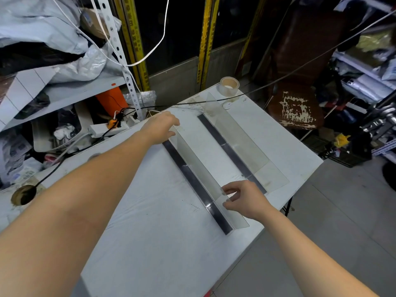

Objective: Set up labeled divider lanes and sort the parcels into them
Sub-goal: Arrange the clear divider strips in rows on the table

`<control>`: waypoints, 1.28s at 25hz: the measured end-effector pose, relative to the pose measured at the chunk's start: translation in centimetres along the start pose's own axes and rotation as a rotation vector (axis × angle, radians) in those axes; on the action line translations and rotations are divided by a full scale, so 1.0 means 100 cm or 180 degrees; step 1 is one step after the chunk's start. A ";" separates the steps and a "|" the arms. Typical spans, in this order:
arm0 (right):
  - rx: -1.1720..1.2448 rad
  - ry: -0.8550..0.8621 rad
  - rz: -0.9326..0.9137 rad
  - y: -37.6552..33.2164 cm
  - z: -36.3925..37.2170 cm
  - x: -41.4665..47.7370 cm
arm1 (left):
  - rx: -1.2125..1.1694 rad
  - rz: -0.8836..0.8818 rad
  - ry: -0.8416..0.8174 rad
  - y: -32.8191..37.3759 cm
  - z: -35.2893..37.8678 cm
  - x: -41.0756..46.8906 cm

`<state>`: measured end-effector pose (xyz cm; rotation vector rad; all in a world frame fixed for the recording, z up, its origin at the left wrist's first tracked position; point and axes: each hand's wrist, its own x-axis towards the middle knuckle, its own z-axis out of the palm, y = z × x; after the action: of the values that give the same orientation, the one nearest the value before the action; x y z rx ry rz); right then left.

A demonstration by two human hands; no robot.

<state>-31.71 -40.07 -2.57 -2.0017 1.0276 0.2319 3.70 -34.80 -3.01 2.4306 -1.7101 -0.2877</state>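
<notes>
Divider (201, 170), clear, upright, on the counter (150, 221) nearer the wearer than the tape roll (228, 86). Held at both ends, likely to align it: left grip (160, 127) seemingly clasps the end toward the tape roll, right grip (242, 198) pinches the opposite top edge.

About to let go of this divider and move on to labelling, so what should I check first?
1. Left hand grips the held divider at its far end: ok.
2. Right hand pinches its near end: ok.
3. It runs roughly parallel to the second divider: ok.
4. Labels on either divider: not ok, none visible.
5. Black cable off the lanes: not ok, it crosses the far end of the table.
6. Tape roll on the table: ok, far corner.
</notes>
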 end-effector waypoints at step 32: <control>-0.1689 0.0202 -0.2254 -0.206 0.135 -0.190 | 0.0542 -0.2361 0.0315 0.037 -0.090 -0.507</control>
<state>-26.04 -12.61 11.04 -2.7315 0.2411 0.0529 -14.22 11.85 10.01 3.0530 -0.7554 -0.0961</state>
